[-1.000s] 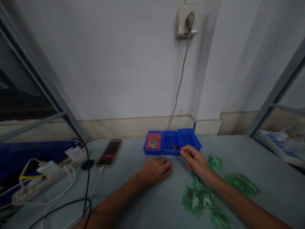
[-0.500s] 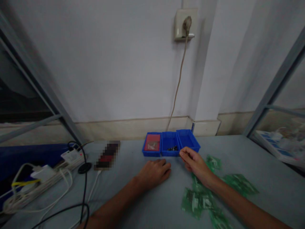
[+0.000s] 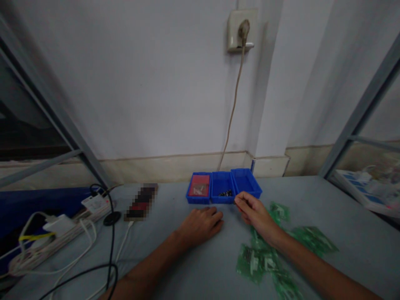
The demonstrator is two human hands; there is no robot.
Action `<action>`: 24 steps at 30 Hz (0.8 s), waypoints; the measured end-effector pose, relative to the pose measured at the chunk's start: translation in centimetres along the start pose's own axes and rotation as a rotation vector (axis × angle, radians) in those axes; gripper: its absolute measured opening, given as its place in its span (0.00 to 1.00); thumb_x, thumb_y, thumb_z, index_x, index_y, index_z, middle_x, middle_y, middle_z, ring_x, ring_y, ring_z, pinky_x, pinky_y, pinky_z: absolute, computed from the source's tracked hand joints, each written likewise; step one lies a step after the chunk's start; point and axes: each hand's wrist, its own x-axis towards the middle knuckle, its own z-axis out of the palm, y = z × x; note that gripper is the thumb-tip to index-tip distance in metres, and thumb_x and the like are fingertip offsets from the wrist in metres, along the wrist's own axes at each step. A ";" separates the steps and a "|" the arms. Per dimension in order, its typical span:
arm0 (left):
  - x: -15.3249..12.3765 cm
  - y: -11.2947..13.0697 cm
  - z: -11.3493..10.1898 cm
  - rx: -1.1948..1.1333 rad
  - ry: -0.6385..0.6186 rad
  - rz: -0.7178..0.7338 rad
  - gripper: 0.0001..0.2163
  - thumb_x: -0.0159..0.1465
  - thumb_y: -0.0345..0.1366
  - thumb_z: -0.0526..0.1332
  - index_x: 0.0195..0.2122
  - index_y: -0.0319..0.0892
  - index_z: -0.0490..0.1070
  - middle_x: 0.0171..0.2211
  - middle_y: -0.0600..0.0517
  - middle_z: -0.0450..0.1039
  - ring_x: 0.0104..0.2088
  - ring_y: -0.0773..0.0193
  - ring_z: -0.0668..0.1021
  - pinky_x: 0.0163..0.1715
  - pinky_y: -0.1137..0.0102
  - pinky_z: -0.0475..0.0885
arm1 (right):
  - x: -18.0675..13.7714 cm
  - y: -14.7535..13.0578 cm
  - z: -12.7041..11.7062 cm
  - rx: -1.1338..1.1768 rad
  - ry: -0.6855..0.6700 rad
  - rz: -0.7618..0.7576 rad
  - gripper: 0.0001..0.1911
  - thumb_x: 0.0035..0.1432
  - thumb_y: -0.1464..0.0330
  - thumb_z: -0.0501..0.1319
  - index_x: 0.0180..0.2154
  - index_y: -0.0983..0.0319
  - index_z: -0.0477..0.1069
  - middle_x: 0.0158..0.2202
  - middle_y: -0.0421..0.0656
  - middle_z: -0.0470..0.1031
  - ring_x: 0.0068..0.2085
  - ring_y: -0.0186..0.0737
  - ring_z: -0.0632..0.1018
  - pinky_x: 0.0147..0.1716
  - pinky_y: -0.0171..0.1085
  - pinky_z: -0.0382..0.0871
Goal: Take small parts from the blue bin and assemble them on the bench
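Observation:
Three small blue bins stand side by side at the back of the grey table. The left bin [image 3: 199,188] holds a red sheet with small pale parts, the middle bin [image 3: 222,187] has a few dark small parts, and the right bin [image 3: 246,183] looks bare. My left hand [image 3: 202,223] rests knuckles-up on the table just in front of the bins, fingers curled under. My right hand [image 3: 253,210] sits at the front corner between the middle and right bins, thumb and fingers pinched together; what they pinch, if anything, is too small to see.
Several green plastic packets [image 3: 265,260] lie under and around my right forearm. At the left are a white power strip [image 3: 59,233], plugged adapters, white and black cables [image 3: 111,266] and a blurred dark object [image 3: 141,202]. A cord runs up to a wall socket [image 3: 242,31].
Both hands have stayed in place. Only the view has shifted slightly.

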 end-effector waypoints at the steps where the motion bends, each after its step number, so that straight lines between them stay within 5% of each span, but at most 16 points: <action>1: 0.0 0.0 0.0 -0.001 -0.001 0.000 0.08 0.76 0.41 0.54 0.45 0.45 0.68 0.42 0.51 0.75 0.39 0.60 0.81 0.33 0.70 0.72 | 0.0 -0.1 0.0 0.005 -0.002 -0.001 0.24 0.60 0.45 0.65 0.33 0.58 0.66 0.25 0.32 0.59 0.19 0.28 0.57 0.17 0.31 0.46; 24: 0.0 -0.2 -0.3 -0.027 -0.001 0.021 0.08 0.76 0.42 0.54 0.45 0.45 0.68 0.41 0.52 0.75 0.38 0.60 0.80 0.31 0.70 0.70 | 0.0 0.1 0.2 0.038 0.009 0.018 0.24 0.58 0.45 0.67 0.34 0.58 0.67 0.23 0.31 0.60 0.18 0.27 0.56 0.15 0.30 0.49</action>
